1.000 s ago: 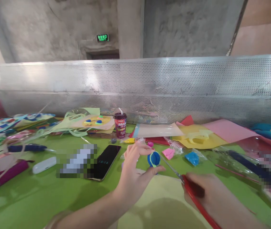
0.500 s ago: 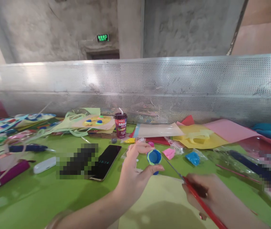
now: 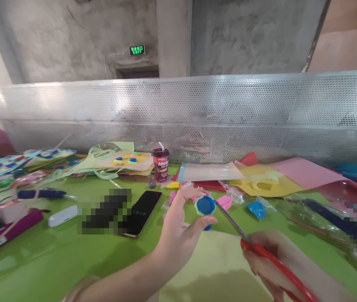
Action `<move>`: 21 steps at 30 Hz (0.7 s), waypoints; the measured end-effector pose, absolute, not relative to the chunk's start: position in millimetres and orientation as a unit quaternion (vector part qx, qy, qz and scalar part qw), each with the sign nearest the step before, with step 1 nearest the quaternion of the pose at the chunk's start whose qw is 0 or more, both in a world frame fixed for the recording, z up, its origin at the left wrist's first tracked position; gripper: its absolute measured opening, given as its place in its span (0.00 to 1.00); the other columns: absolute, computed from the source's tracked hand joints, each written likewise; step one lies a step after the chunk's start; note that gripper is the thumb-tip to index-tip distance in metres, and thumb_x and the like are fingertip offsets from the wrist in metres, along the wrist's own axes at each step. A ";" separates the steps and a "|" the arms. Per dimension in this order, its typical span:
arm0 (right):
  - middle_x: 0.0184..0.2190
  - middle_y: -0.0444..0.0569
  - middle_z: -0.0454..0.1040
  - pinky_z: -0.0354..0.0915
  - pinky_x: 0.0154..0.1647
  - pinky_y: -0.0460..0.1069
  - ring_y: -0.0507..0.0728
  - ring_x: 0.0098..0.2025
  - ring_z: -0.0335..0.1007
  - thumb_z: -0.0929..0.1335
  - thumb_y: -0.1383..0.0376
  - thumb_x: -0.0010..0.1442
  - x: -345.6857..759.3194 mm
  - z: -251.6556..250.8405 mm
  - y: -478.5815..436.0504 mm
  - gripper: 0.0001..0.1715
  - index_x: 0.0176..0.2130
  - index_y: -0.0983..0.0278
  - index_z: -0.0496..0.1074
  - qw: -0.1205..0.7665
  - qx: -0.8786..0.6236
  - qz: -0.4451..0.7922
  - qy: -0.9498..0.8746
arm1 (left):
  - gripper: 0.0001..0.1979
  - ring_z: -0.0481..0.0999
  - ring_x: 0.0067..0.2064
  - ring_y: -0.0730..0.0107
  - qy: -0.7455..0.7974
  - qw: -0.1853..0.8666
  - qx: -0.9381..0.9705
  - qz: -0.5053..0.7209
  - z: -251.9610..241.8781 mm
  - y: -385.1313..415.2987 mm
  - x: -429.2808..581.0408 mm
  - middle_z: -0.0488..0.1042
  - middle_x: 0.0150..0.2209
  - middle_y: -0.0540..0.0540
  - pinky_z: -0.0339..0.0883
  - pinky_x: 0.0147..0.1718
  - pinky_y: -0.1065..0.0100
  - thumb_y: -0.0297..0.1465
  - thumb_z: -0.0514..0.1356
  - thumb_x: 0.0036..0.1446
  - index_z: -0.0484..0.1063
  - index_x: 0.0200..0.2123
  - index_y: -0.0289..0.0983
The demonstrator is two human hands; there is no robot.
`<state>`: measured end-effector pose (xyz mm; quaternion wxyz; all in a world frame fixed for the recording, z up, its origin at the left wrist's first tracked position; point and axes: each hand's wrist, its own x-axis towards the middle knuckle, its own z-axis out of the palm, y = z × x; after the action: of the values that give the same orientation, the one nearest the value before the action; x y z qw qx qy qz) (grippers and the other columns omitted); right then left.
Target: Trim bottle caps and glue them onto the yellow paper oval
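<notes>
My left hand (image 3: 178,235) pinches a small round blue clay-like cup (image 3: 206,205) between thumb and fingertips. A pale green band shows around its outer edge, and the hollow side faces me. Red-handled scissors (image 3: 272,256) are in my right hand (image 3: 279,260), their metal blades pointing up and left. The blade tips come close to the cup's right edge; whether they touch it I cannot tell. Under both hands lies a pale yellow sheet of paper (image 3: 219,260). Behind the cup is a pink lump of clay (image 3: 225,203), and a blue lump (image 3: 256,209) lies farther right.
A phone (image 3: 142,212) and a white case-like object (image 3: 62,216) lie left on the green tabletop (image 3: 102,268). A lidded drink cup (image 3: 160,164) with a straw stands at the back. Colored paper (image 3: 260,178) and a perforated metal panel (image 3: 244,117) lie beyond.
The blue cup has tipped slightly, and the scissor tips have come nearer to its right edge. My right hand has turned a little. The whole view has shifted slightly.
</notes>
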<state>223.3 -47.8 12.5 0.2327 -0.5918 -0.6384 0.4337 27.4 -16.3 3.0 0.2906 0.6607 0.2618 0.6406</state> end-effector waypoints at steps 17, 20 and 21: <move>0.10 0.37 0.53 0.57 0.15 0.44 0.48 0.13 0.53 0.63 0.53 0.50 240.4 30.0 -35.0 0.18 0.18 0.60 0.57 0.382 -0.549 0.413 -0.619 | 0.10 0.68 0.43 0.63 0.271 0.243 0.698 0.616 -3.0 -12.0 25.4 0.69 0.39 0.45 0.60 0.43 0.62 0.33 0.57 0.55 0.65 0.42 0.41; 0.13 0.39 0.60 0.59 0.20 0.46 0.50 0.18 0.58 0.63 0.58 0.50 238.0 33.6 -36.3 0.12 0.21 0.61 0.58 0.317 -0.593 0.331 -0.662 | 0.11 0.68 0.44 0.63 0.285 0.251 0.685 0.621 -3.1 -11.6 25.4 0.69 0.40 0.45 0.60 0.44 0.62 0.33 0.58 0.54 0.65 0.42 0.41; 0.15 0.39 0.61 0.57 0.21 0.46 0.50 0.19 0.58 0.63 0.61 0.49 235.1 32.7 -38.4 0.11 0.20 0.61 0.58 0.291 -0.595 0.294 -0.690 | 0.11 0.68 0.44 0.63 0.290 0.253 0.680 0.624 -2.9 -11.8 25.3 0.70 0.41 0.46 0.60 0.44 0.62 0.34 0.58 0.54 0.65 0.42 0.41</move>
<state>235.1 -38.4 32.7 0.2906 -0.5945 -0.6898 0.2938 25.3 -11.8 -2.9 0.2532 0.6796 0.2902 0.6244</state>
